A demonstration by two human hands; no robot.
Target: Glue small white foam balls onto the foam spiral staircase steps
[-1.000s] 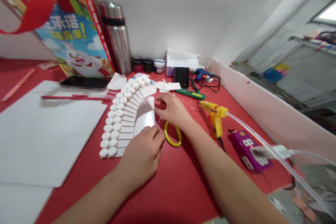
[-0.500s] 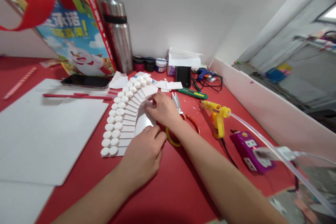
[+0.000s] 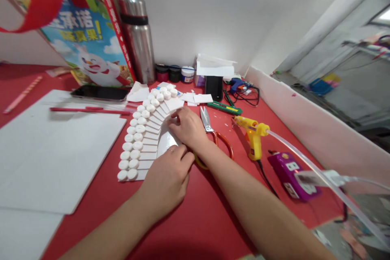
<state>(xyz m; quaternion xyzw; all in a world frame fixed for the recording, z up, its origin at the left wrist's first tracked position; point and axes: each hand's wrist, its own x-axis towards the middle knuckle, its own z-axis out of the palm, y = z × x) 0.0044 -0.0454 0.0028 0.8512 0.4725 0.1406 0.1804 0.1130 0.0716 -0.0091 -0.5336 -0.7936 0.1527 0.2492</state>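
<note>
A curved white board (image 3: pixel 147 148) lies on the red table, lined with narrow white strips in a fan. Rows of round white discs (image 3: pixel 134 154) run along its outer edge. My right hand (image 3: pixel 189 126) is at the inner curve, its bent thumb and forefinger closed on the board's edge. Lower down, my left hand (image 3: pixel 166 174), wearing a ring, rests over the board's near end with curled fingers; its fingertips are hidden. Between the hands and strips a shiny white surface (image 3: pixel 166 140) shows. Scissors (image 3: pixel 207 124) with red and yellow handles lie partly under my right wrist.
To the right are a yellow glue gun (image 3: pixel 252 132) with a long glue stick and a purple power block (image 3: pixel 291 172). A green cutter (image 3: pixel 224 108) lies behind. White boards (image 3: pixel 61 154), a phone (image 3: pixel 100 92), a steel flask (image 3: pixel 138 40) and a printed box (image 3: pixel 88 48) stand left.
Both hands keep almost the same place at the curved board. My left fingertips have come slightly nearer to my right wrist. The whole view has shifted a little.
</note>
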